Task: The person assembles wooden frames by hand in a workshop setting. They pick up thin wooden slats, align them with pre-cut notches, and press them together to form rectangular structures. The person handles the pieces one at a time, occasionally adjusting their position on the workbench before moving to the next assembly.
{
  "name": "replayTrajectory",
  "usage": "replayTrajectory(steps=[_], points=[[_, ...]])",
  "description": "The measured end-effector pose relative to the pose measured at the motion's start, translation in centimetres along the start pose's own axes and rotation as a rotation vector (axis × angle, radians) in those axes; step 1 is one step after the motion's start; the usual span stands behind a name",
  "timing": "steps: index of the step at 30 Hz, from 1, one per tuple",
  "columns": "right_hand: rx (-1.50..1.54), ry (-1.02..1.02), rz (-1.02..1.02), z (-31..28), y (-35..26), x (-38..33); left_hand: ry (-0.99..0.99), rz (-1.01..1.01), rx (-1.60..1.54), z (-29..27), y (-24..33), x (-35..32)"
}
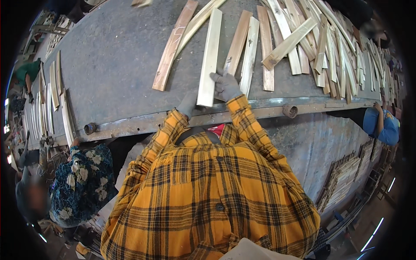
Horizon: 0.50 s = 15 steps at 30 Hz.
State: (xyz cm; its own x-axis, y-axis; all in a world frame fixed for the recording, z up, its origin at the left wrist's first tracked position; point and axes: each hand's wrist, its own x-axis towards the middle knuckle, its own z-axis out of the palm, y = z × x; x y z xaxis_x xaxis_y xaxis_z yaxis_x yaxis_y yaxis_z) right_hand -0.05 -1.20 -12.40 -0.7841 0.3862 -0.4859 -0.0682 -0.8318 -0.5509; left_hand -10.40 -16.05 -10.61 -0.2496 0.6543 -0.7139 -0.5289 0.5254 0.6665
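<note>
Below, both gloved hands' grip (207,93) clasps the pale slat (210,56); belt (108,65) beneath.

Long-sleeved flannel shirt (208,190) in yellow-orange with dark brown plaid, dark buttons down its front, a dark strap (197,132) crossing just above the shirt's top button, a red patch beside that strap, and grey knit gloves on left hand (188,104) and right hand (226,86).

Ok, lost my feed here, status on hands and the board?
Both gloved hands on one pale wood slat: right hand, left hand at its near end. Slat flat on grey table. More slats close alongside.
</note>
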Motion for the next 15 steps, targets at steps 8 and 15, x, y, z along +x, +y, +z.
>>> replayTrajectory(steps=[8,15], points=[[-0.395,0.324,-0.558,-7.1,-17.3,-2.4,0.357,0.485,1.357,7.8,2.4,2.3],[-1.569,1.021,-0.608,-5.7,-18.2,-7.8,0.346,0.284,1.036,5.9,2.9,4.3]])
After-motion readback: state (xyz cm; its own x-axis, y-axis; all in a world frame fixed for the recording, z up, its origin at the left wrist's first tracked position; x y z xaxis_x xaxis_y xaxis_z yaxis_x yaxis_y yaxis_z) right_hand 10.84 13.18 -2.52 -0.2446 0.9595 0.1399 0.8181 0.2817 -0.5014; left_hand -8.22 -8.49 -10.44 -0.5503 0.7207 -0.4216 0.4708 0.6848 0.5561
